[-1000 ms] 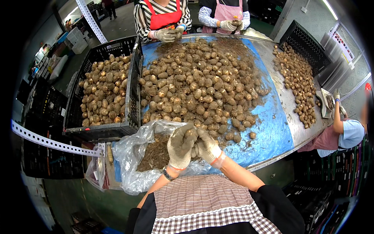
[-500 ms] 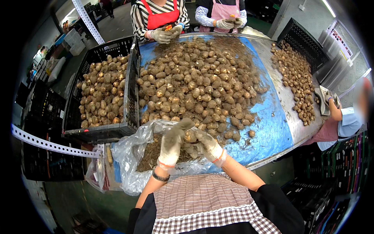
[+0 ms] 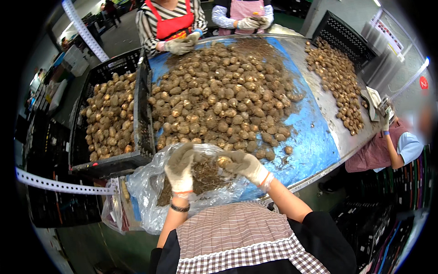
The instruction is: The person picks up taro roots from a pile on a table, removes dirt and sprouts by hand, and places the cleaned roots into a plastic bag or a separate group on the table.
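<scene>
Gloved in dirty white, my right hand (image 3: 248, 166) grips a small taro (image 3: 223, 161) between thumb and fingers; the taro's pale cut end shows. My left hand (image 3: 180, 169), also gloved, is apart from it, fingers stretched forward, with nothing seen in it. Both are above a clear plastic bag (image 3: 148, 182) spread at the table's near edge, holding brown root trimmings (image 3: 205, 178). Just beyond lies a big heap of brown, hairy taros (image 3: 223, 98) on a blue sheet (image 3: 315, 137).
A black crate (image 3: 148, 112) filled with taros stands to the left. More taros (image 3: 335, 77) lie on the metal tabletop at right, near a tilted black crate (image 3: 342, 39). Two gloved co-workers stand across the table; another person (image 3: 378, 146) is at the right by a scale (image 3: 374, 101).
My hands, together at the taro before, have parted: the left moved away leftward and the right keeps the taro. The whole view has shifted slightly.
</scene>
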The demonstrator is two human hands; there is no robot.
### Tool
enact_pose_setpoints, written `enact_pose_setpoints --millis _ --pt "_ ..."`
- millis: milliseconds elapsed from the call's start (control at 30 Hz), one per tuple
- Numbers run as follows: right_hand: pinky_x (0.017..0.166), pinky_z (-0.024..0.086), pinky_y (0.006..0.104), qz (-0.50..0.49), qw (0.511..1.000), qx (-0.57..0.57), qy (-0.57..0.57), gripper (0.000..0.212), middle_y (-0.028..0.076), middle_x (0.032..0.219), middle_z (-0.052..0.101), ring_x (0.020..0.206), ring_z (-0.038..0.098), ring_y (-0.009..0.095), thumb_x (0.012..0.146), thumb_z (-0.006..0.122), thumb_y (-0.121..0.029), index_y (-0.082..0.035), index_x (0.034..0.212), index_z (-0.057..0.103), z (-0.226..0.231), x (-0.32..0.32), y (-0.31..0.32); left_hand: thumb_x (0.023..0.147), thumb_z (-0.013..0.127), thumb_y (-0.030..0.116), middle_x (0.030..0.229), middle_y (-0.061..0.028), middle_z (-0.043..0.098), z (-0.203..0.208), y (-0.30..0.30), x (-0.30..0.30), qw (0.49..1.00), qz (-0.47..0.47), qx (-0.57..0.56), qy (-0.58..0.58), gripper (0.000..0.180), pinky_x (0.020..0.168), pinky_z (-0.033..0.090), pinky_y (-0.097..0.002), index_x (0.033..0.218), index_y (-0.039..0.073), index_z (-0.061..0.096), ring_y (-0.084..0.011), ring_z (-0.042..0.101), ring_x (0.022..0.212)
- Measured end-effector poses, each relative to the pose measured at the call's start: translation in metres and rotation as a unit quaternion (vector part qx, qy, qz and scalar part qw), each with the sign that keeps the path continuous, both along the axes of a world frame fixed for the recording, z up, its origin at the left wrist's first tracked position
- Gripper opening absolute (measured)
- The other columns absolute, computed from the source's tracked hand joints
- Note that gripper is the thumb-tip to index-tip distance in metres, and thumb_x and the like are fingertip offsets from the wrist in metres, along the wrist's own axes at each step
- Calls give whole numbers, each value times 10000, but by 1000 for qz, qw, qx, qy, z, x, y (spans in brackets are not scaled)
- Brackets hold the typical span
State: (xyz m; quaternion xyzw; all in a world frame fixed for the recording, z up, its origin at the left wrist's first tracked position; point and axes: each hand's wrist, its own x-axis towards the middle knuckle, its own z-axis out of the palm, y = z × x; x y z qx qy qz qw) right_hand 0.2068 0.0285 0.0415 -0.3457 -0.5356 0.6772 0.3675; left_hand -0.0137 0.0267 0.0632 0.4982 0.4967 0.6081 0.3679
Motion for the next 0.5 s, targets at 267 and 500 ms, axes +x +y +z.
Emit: enact_pose_setpoints --millis 267,500 --pt "854 541 370 -394 856 -60 329 534 197 1210 579 1001 630 326 947 592 -326 -8 1352 449 -29 203 24 870 643 92 1180 -166 657 -52 -32 -69 990 -3 -120 77 355 922 494 -307 1192 -57 620 -184 613 1110" --pt "953 474 377 -193 716 24 -671 463 193 1207 617 1094 599 374 839 661 -266 -171 1286 590 -60 179 -3 896 616 11 1022 -147 702 -52 -39 -48 996 -21 -57 72 276 838 520 -311 1154 -83 629 -193 677 888"
